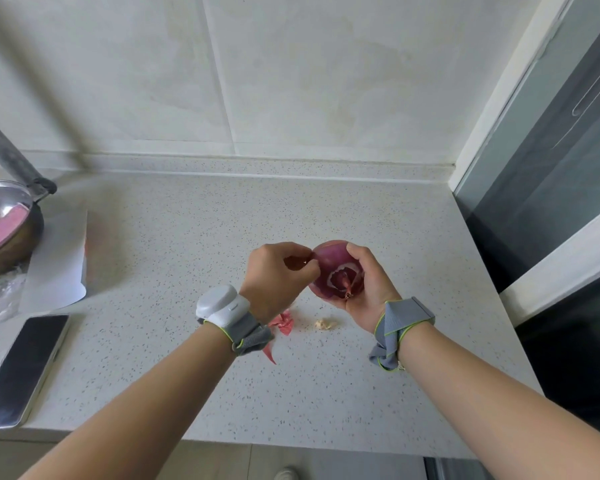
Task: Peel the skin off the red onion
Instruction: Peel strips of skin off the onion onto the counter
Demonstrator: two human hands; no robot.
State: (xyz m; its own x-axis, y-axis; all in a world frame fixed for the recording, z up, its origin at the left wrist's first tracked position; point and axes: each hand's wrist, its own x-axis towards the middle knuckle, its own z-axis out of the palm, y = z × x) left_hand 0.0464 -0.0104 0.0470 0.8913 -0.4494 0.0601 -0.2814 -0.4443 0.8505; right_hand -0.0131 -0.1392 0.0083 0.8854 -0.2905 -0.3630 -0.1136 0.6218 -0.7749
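A red onion (335,270) is held above the speckled counter (291,216), its cut end turned toward me with purple and white rings showing. My right hand (369,285) grips it from the right, fingers curled over its top and underside. My left hand (274,280) sits at the onion's left side and pinches a flap of dark red skin between thumb and fingers. Loose pieces of red skin (283,323) lie on the counter below my left wrist, and a small pale scrap (324,324) lies beside them.
A black phone (23,368) lies at the counter's front left. A metal bowl (0,230) with a pink item stands at the far left on white paper (59,268). A dark glass door (551,202) borders the right. The tiled wall closes the back.
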